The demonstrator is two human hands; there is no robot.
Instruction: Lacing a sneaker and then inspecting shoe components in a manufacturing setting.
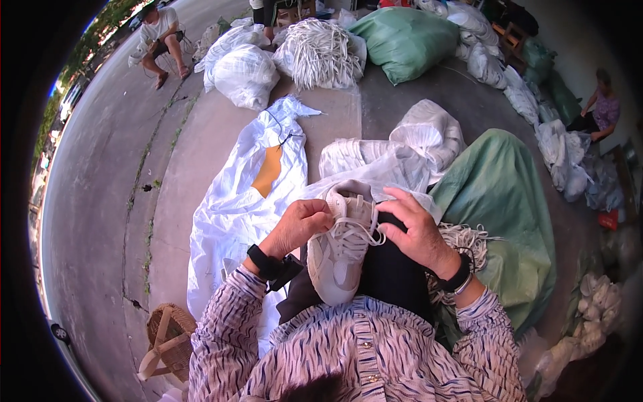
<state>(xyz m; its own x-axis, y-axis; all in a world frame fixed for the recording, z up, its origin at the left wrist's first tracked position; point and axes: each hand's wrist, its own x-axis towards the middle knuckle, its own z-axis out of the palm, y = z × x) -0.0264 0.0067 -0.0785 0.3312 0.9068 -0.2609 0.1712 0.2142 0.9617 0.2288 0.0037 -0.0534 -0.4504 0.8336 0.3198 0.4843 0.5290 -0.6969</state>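
Observation:
A white-grey lace-up sneaker (340,261) rests on my lap, its toe toward me and its opening away. Pale shoelaces (353,234) cross its tongue, and one loop hangs loose on the right side. At the shoe's left edge, my left hand (305,226) is closed in a pinch, with a lace running from its fingertips. My right hand (416,234) is on the other side, thumb and fingers apart, the tips close to the loose loop. Whether they touch it is hard to make out.
A white woven sack (231,221) lies at left, a green sack (506,201) at right, beside a bundle of laces (462,244). White bags (425,137) lie ahead. A wicker basket (171,335) stands lower left. A seated person (161,40) is far left, another (603,110) far right.

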